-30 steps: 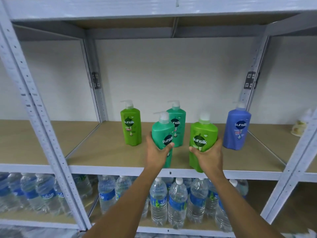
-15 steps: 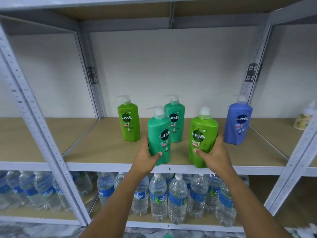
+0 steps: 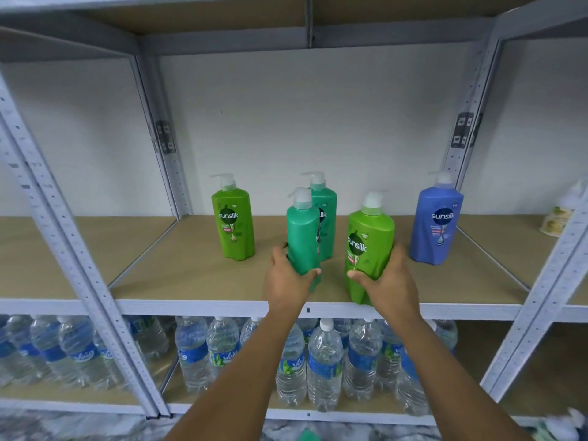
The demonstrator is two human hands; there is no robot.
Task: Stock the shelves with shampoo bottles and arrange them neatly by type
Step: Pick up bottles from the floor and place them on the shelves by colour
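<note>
My left hand [image 3: 286,278] grips a teal pump bottle [image 3: 302,233] near the front of the wooden shelf [image 3: 191,281], its label turned to the right. My right hand [image 3: 388,281] grips a lime green Sunsilk bottle [image 3: 369,246] beside it, close to the shelf's front edge. Directly behind the held teal bottle stands a second teal bottle [image 3: 327,214]. Another lime green bottle [image 3: 234,218] stands further left, and a blue Sunsilk bottle [image 3: 437,221] stands at the right.
Grey metal uprights [image 3: 79,265] frame the bay on both sides. The shelf below carries several water bottles [image 3: 324,361]. A pale bottle [image 3: 563,211] stands in the neighbouring bay at far right. A beam [image 3: 308,36] runs overhead.
Both hands have pushed their bottles a little deeper onto the shelf. The teal bottle has turned so its label faces right. The camera has moved closer.
</note>
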